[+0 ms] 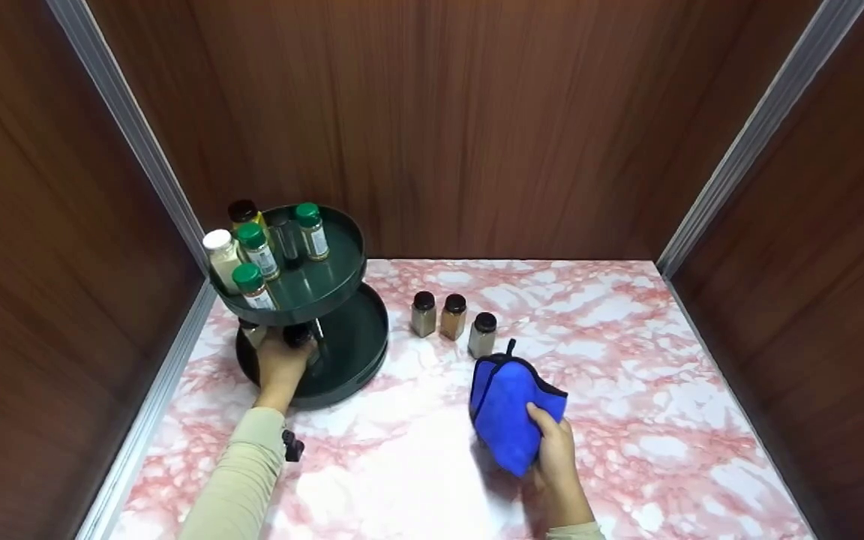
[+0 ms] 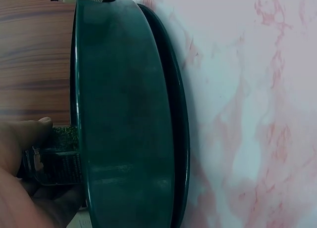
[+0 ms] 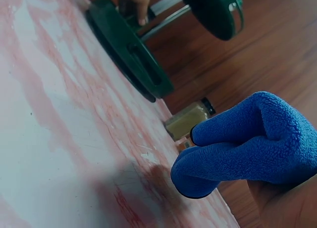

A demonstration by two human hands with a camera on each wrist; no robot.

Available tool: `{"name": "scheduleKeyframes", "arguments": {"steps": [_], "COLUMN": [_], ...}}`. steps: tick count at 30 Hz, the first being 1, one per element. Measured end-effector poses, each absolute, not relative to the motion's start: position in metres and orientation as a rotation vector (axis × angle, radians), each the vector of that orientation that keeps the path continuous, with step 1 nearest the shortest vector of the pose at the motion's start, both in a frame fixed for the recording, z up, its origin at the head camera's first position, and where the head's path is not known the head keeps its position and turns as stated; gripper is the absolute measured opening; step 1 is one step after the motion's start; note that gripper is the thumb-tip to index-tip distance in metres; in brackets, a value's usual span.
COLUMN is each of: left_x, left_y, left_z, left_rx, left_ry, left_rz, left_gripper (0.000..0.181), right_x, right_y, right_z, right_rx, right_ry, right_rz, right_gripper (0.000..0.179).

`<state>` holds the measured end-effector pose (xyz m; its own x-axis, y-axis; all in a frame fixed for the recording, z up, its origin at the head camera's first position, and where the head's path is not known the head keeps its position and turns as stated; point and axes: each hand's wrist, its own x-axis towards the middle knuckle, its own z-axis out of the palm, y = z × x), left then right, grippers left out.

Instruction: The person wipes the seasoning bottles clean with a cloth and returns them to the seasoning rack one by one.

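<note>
My left hand (image 1: 282, 367) reaches into the lower tier (image 1: 361, 337) of a dark green two-tier turntable rack. Its fingers and thumb grip a black-capped spice jar (image 2: 55, 156), which sits at the tier's rim in the left wrist view. Another jar (image 1: 253, 332) stands beside that hand, partly hidden under the upper tier (image 1: 327, 281). Over the marbled tabletop, my right hand (image 1: 558, 454) pinches a folded blue cloth (image 1: 508, 412) with black edging and a small loop. In the right wrist view the cloth (image 3: 247, 149) hangs in folds and covers most of the fingers.
Three black-capped spice jars stand behind the cloth: one greenish (image 1: 424, 316), one orange-brown (image 1: 452, 320), one greyish (image 1: 481, 339). Several bottles, among them a white-capped one (image 1: 225, 262) and a green-capped one (image 1: 313, 234), crowd the upper tier. Wooden panels (image 1: 432, 127) enclose the table.
</note>
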<state>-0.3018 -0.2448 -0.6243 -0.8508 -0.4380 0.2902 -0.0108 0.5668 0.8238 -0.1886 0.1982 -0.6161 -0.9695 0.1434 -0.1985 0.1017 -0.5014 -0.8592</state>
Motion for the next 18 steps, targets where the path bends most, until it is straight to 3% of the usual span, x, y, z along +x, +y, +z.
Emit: {"name": "scheduleKeyframes", "arguments": {"steps": [18], "left_x": [-0.2949], "left_y": [-0.2418], "left_z": [-0.6168], "left_rx": [0.296], "left_ry": [-2.472], "left_rz": [-1.027], "left_gripper": [0.081], "right_x": [-0.1884], "right_y": [0.1976], "right_z": [-0.6185], "right_rx": [-0.371], "right_ry": [-1.569], "right_rz": [2.669], "right_gripper": [0.01]}}
